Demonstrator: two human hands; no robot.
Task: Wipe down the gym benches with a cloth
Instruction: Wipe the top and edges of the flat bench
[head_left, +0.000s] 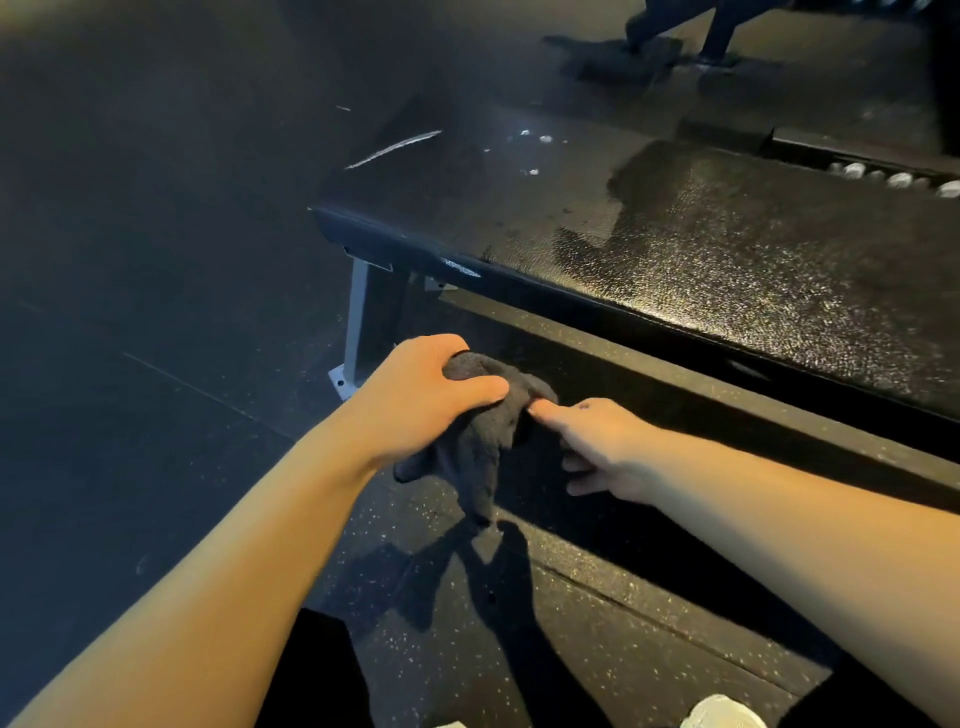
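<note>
Head view. Cloth (483, 441): dark grey, terry-like, bunched at the top with a crumpled tail hanging down. It is held in the air in front of the near side of the bench (675, 249), below the pad and above the floor (519, 623), not touching the pad.

Bench: black padded top with a pebbled grain, glossy, with darker and lighter streaky patches across it. A grey metal leg (358, 322) stands under its left end, foot plate on the floor.

Left hand (421, 395): forearm stretched forward, knuckles up, fingers curled over the top of the bunched cloth, thumb pressed against its side. A firm grip.

Right hand (597, 447): forearm comes in from the right, thumb stretched out with its tip touching the cloth's right edge. Two lower fingers are loosely bent and free of it. Cannot tell whether the other fingers pinch the cloth from behind.

Floor: dark speckled rubber. A white shoe (727, 714) shows at the bottom edge.
</note>
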